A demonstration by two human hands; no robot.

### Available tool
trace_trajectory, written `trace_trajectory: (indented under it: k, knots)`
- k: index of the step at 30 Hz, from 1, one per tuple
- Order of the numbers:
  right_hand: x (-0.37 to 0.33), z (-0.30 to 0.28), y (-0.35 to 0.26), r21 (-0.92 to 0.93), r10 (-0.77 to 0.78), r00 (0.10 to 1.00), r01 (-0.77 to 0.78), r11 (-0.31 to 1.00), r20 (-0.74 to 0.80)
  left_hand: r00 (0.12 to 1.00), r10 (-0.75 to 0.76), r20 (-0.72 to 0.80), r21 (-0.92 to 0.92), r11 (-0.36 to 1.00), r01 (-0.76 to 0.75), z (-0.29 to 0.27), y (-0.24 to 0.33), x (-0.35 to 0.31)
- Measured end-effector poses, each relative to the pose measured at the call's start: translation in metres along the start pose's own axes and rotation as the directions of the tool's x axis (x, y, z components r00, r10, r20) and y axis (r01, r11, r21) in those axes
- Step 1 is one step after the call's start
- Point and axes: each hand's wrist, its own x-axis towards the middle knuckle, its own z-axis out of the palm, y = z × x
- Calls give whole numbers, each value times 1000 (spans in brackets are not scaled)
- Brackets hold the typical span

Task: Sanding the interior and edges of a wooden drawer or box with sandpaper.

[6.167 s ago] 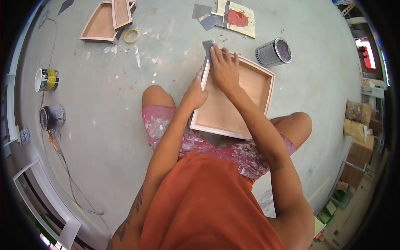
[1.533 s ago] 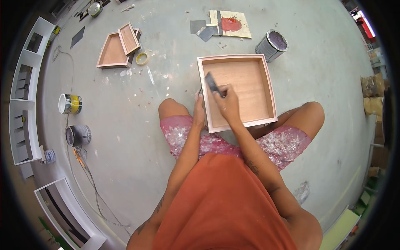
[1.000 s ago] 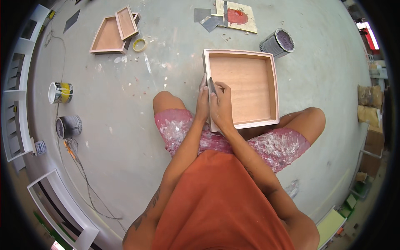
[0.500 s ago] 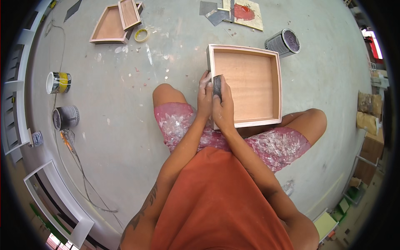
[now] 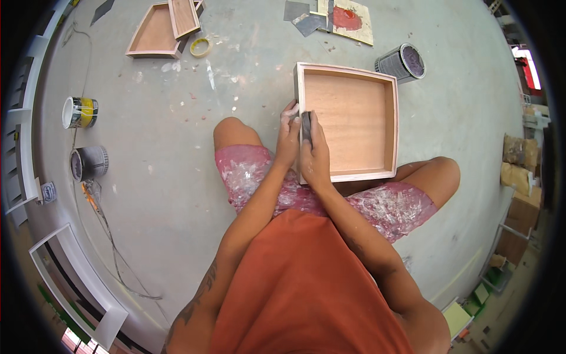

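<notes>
I see a grey concrete floor (image 5: 177, 194), dusted and flecked with pale spots. On it, near the middle, lies a square shallow wooden tray with pale pink rims (image 5: 348, 118). Just beyond its far right corner stands 1 grey ribbed paint can with a purple lid (image 5: 402, 61). At the far edge lie a cream board smeared with red (image 5: 349, 20) and some grey sheets (image 5: 306, 17). Far left I see 2 more pinkish wooden trays (image 5: 159, 29), 1 atop the other, with a yellowish tape roll (image 5: 200, 47) just beside them. At the left stand a white and yellow tin (image 5: 79, 112) and a grey ribbed can (image 5: 88, 163), with a thin cable (image 5: 118, 253) trailing nearby.
</notes>
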Motion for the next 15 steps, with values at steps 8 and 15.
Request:
trace_trajectory:
  k: [8,15]
  knots:
    - [75,-6,-2,-39,102,993,-104,994,-53,994,52,101,223,972,-73,4,7,9]
    - [63,8,7,-142,9,995,-23,990,-98,999,29,13,231,972,-31,9,-4,16]
